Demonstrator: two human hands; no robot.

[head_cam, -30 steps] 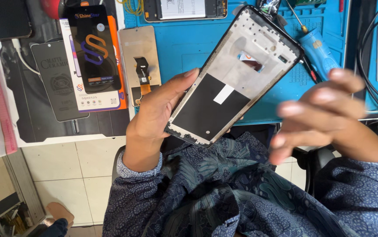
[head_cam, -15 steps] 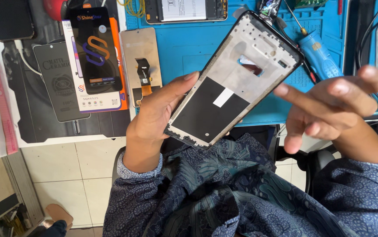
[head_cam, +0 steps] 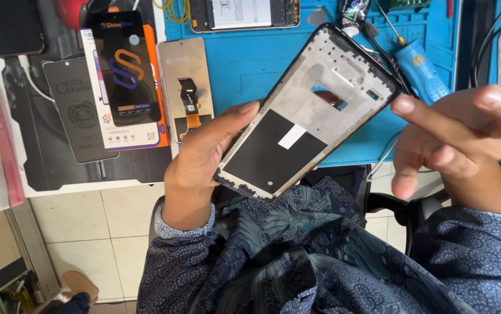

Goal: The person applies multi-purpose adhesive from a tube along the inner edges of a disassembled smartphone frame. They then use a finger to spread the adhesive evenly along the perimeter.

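Sharper now after the earlier blur, the right hand (head_cam: 460,139) hovers open, index finger extended toward the phone frame (head_cam: 308,113). Gripped at its lower left edge by the left hand (head_cam: 204,157), the frame slants lower-left to upper-right above the blue mat (head_cam: 250,70), beside a blue screwdriver (head_cam: 419,67).

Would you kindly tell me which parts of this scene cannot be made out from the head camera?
- Underside of the black-rimmed grey phone frame: it faces away from the camera.
- Left hand: the fingers behind the frame are covered by it.
- Right hand: cut off at the right edge, fingertips slightly blurred.
- Blue-handled tool: its tip is hidden behind the right hand.
- Dark phone on the blue mat: cut off by the top edge.
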